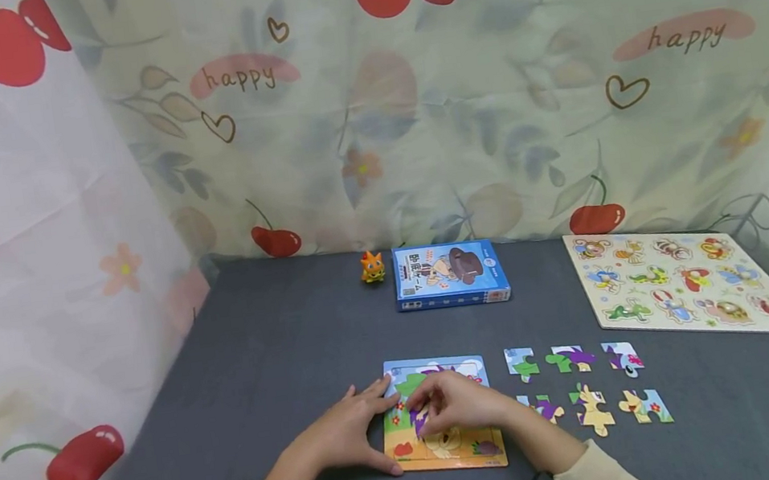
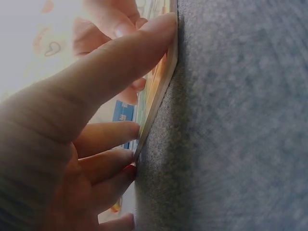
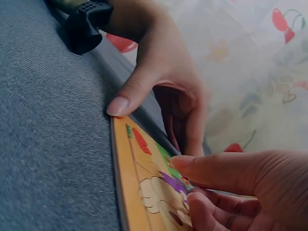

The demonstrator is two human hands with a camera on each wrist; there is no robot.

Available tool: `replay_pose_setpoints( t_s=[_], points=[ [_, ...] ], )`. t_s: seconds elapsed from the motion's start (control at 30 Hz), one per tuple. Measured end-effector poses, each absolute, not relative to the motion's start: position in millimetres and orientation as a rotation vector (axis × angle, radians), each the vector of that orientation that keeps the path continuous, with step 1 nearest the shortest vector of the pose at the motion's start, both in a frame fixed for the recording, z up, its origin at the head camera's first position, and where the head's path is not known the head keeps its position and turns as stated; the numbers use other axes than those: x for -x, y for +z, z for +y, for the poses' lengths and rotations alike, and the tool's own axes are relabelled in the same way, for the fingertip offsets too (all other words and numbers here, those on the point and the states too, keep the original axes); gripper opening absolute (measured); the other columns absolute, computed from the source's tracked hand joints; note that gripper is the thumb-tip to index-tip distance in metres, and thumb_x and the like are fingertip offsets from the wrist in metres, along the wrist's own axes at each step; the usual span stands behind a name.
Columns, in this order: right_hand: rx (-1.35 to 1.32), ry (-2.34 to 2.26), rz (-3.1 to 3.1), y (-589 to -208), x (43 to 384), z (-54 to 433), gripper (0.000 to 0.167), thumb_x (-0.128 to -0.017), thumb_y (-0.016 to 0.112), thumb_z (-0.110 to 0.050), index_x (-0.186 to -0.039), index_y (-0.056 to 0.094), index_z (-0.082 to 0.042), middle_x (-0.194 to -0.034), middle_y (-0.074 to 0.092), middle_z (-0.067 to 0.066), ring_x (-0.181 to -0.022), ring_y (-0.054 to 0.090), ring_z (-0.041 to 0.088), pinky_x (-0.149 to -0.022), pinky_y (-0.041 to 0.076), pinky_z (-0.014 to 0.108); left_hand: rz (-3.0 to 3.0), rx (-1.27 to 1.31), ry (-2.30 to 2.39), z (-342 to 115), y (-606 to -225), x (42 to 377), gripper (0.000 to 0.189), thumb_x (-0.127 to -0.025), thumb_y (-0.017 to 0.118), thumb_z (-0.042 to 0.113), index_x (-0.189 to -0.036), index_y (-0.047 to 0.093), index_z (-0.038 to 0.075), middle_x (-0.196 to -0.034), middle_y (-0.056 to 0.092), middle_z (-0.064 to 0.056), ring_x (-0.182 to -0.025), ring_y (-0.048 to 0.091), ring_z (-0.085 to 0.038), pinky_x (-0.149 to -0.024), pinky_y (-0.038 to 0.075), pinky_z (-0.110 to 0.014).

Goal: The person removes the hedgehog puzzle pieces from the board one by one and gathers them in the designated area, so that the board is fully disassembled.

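Observation:
A jigsaw board point(image 1: 457, 461) with a blue and orange picture lies flat on the table. My left hand point(image 1: 340, 432) is spread along its left side, the thumb at the lower corner and the fingertips near the upper edge. Over the middle-left of the board, my right hand point(image 1: 460, 404) has its thumb and curled fingers around a small purple puzzle piece point(image 3: 174, 183), close down on the picture. Much of that piece is hidden by the fingers. Beside the board on the right lie loose puzzle pieces point(image 1: 592, 407) in two rows.
Behind the board stand a small orange figurine point(image 1: 372, 267) and a blue box point(image 1: 449, 272) lying flat. A large white board point(image 1: 681, 278) with insect pictures lies at the back right. Printed curtains point(image 1: 428, 129) hang behind and at the sides of the dark grey table point(image 1: 261, 353).

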State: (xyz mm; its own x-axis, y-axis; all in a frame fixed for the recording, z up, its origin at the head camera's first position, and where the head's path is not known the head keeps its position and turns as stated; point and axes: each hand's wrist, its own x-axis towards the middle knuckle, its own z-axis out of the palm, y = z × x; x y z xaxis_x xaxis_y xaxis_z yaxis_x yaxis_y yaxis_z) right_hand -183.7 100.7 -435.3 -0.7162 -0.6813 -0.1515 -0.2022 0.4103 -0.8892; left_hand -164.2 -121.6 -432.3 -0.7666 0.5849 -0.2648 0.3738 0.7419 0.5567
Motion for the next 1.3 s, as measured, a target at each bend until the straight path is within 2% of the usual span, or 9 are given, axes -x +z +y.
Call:
replay_pose_setpoints(
  t_s=[0.3, 0.6, 0.9, 1.3],
  points=[
    [0.730, -1.274, 2.198, -440.9, 176.3, 94.3, 0.030, -0.076, 0.074, -0.004, -0.105, 0.067, 0.001, -0.081, 0.064, 0.011, -0.060, 0.053, 0.006, -0.051, 0.044, 0.017, 2.510, -0.741, 0.690, -122.1, -433.1, 163.5, 0.092, -0.065, 0.075, 0.058, -0.141, 0.042, 0.017, -0.155, 0.022, -0.005, -0.143, 0.020, -0.024, -0.113, 0.011, -0.058],
    [0.716, -1.258, 2.206, -443.2, 176.4, 93.1, 0.028, -0.078, 0.073, -0.006, -0.104, 0.065, 0.000, -0.086, 0.060, 0.006, -0.063, 0.051, 0.007, -0.053, 0.043, 0.017, 2.509, -0.740, 0.702, -122.1, -432.4, 163.1, 0.091, -0.066, 0.076, 0.055, -0.141, 0.043, 0.015, -0.155, 0.022, -0.007, -0.143, 0.021, -0.024, -0.113, 0.011, -0.058],
    [0.696, -1.352, 2.119, -442.8, 176.4, 92.2, 0.025, -0.080, 0.068, 0.001, -0.103, 0.058, 0.003, -0.089, 0.057, 0.009, -0.069, 0.050, 0.009, -0.058, 0.044, 0.017, 2.512, -0.748, 0.713, -121.7, -433.5, 163.5, 0.091, -0.066, 0.077, 0.054, -0.140, 0.043, 0.014, -0.155, 0.022, -0.008, -0.143, 0.020, -0.026, -0.113, 0.011, -0.058],
    [0.541, -1.453, 2.062, -442.0, 173.9, 92.4, 0.018, -0.085, 0.065, -0.004, -0.101, 0.057, 0.000, -0.075, 0.060, 0.002, -0.059, 0.051, 0.009, -0.052, 0.043, 0.021, 2.508, -0.737, 0.697, -120.8, -434.8, 165.0, 0.091, -0.066, 0.076, 0.056, -0.140, 0.043, 0.014, -0.155, 0.022, -0.007, -0.144, 0.019, -0.025, -0.113, 0.010, -0.058]
  ],
)
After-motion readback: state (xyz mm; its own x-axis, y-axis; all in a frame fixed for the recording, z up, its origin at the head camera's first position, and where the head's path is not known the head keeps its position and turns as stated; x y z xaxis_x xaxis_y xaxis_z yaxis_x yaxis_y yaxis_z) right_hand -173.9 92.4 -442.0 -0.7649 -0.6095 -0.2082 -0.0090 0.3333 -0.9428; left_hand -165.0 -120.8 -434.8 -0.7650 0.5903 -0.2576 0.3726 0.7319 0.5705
